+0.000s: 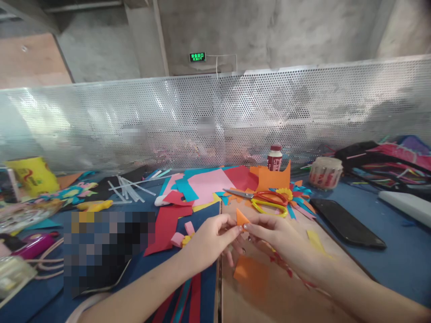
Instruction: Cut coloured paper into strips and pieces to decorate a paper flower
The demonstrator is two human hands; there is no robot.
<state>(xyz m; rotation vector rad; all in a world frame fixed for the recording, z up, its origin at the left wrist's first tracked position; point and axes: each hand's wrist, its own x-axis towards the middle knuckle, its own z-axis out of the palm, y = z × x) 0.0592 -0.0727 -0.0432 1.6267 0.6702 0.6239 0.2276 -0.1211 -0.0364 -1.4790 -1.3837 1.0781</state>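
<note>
Between my two hands is a small piece of folded orange paper (pixel 241 219), its pointed corner sticking up. My left hand (pixel 217 235) pinches it from the left with thumb and forefinger. From the right, my right hand (pixel 272 231) grips its other side, also between thumb and finger. Below them an orange paper square (pixel 252 276) lies on the brown board (pixel 256 307). Scissors (pixel 269 199) with red and yellow handles rest just beyond my hands. A pink paper loop piece with a yellow centre (pixel 183 237) is beside my left wrist, partly hidden.
Red (pixel 164 226), pink and blue paper sheets spread behind my hands. A black phone (pixel 346 222) lies at right, near a glass jar (pixel 325 172). Clear glue sticks (pixel 126 189) and a yellow glue gun (pixel 94 205) sit at left. A bottle (pixel 274 158) stands before the perforated metal screen (pixel 202 107).
</note>
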